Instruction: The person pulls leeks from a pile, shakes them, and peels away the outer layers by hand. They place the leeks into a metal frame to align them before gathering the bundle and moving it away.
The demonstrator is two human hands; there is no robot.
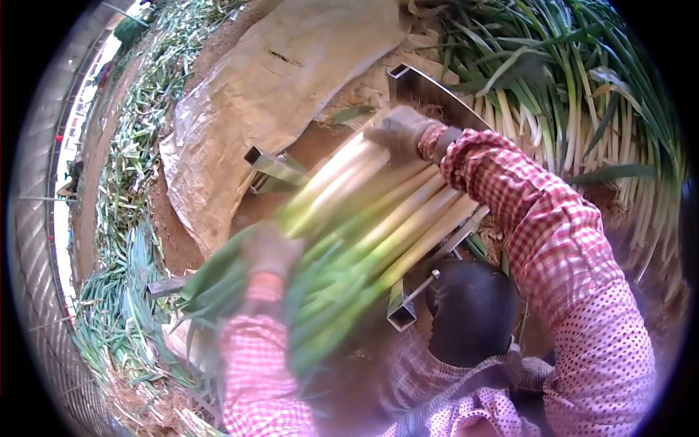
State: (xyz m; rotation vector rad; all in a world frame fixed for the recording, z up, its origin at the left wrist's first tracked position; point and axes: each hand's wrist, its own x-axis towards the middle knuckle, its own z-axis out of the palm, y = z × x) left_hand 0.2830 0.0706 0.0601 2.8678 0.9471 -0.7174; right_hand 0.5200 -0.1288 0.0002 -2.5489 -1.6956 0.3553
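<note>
A row of large green onions (393, 240) lies slantwise across a metal frame (429, 91), white ends at upper right and green leaves at lower left. My right hand (400, 131), in a dusty glove, is closed around the white root ends of the outermost stalks. Farther down these stalks, where they turn green, my left hand (269, 251) is closed over them. Motion blurs this hand, and its individual fingers do not show clearly. The leaf tips are smeared too.
A big pile of green onions (582, 109) lies at upper right. Tan sheeting (269, 95) covers the ground beyond the frame. Cut leaves (138, 167) are strewn along the left. Square metal tube ends (402, 315) jut out near my dark-covered knee (473, 309).
</note>
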